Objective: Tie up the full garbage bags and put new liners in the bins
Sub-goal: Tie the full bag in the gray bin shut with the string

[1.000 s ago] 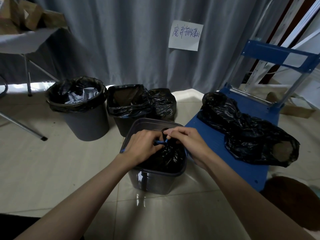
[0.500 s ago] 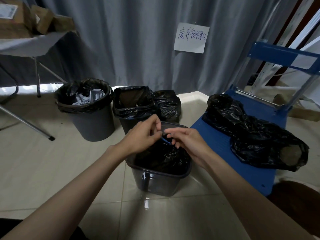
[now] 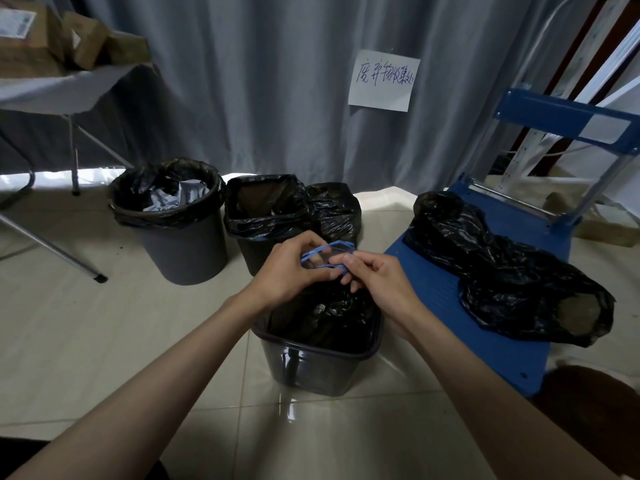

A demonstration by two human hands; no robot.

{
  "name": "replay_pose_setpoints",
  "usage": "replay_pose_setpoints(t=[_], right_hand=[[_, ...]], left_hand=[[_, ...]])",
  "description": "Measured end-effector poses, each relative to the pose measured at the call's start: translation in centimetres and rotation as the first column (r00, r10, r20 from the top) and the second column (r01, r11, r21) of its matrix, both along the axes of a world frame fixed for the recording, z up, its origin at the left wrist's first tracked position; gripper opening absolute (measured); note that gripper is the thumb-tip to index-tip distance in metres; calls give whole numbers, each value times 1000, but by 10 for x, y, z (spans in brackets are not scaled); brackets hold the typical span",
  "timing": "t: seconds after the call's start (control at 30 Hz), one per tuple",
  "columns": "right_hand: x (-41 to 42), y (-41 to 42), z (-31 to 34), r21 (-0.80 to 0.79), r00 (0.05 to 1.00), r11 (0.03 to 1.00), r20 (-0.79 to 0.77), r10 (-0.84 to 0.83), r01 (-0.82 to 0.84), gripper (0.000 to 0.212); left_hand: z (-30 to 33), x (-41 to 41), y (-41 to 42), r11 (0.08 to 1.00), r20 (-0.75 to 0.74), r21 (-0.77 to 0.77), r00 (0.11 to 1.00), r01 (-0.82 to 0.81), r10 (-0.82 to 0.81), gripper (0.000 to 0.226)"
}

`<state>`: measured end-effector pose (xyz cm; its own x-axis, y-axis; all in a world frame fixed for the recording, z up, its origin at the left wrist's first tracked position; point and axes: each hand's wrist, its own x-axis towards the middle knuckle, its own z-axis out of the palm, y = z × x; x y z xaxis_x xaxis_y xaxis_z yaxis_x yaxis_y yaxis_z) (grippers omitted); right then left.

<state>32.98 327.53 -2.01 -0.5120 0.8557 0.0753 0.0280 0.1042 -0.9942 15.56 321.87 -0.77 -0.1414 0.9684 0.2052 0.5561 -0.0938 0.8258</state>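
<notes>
At the far left stands a round grey bin (image 3: pixel 183 233) with a crinkled black liner. The left hand (image 3: pixel 287 271) pinches one end of the thin blue drawstring (image 3: pixel 327 249); the right hand (image 3: pixel 377 280) pinches the other. The string runs left to right between the fingers, just above the glossy black bag (image 3: pixel 325 313) in the square dark bin (image 3: pixel 311 365). Both hands seem equally near.

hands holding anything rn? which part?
Both hold the blue drawstring of the black bag in the nearest bin. The left hand and the right hand pinch its loop from opposite sides, above the bag's gathered top.
</notes>
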Motion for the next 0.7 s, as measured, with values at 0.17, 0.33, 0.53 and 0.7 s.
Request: replay_pose_setpoints(t=[0.17, 0.33, 0.53, 0.7], right_hand=[[8, 5, -5, -125, 988, 984, -70, -139, 130, 22], [7, 6, -4, -231, 959, 951, -149, -242, 204, 18], [3, 3, 0, -147, 981, 977, -93, -169, 154, 11], [-1, 0, 3, 38, 993, 992, 3, -118, 117, 7]], left_hand=[[-1, 4, 2, 999, 85, -37, 996, 27, -24, 13], [-2, 3, 4, 988, -34, -154, 999, 27, -32, 25], [2, 10, 1, 988, -139, -151, 990, -2, -19, 24], [-1, 20, -1, 978, 222, -176, 973, 110, -70, 19]])
